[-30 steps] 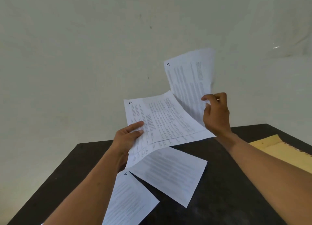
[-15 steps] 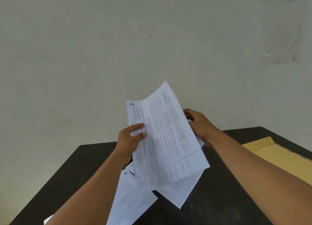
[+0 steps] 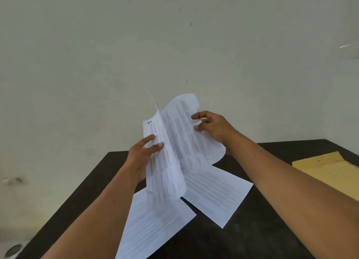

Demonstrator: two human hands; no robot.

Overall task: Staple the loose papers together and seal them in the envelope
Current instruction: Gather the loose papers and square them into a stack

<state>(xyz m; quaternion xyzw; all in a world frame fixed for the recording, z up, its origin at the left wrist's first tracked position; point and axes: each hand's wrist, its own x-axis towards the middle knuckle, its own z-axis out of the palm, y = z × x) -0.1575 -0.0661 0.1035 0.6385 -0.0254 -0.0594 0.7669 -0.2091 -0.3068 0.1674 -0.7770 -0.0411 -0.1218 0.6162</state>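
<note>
Nearest to us, at 6 o'clock in the view, a printed sheet (image 3: 155,227) lies flat on the dark table (image 3: 262,239). At about 2 o'clock from it a second sheet (image 3: 219,198) lies flat too. Their corners are very close, and we cannot tell if they touch.

Above both sheets, lifted off the table, hangs the bundle of papers (image 3: 174,161), curved, with its lower edge over them. The left hand (image 3: 140,157) grips the bundle at its 9 o'clock edge: two fingers (image 3: 149,138) press on the front page, and the rest go behind it. The right hand (image 3: 215,128) pinches the bundle at its 3 o'clock edge with curled fingers (image 3: 200,115), and the page it holds stands apart from the page behind, like an open book.

At 3 o'clock in the view, well apart from the papers, the yellow-brown envelope (image 3: 330,173) lies flat on the table. Farthest from us is a pale wall (image 3: 116,64).
</note>
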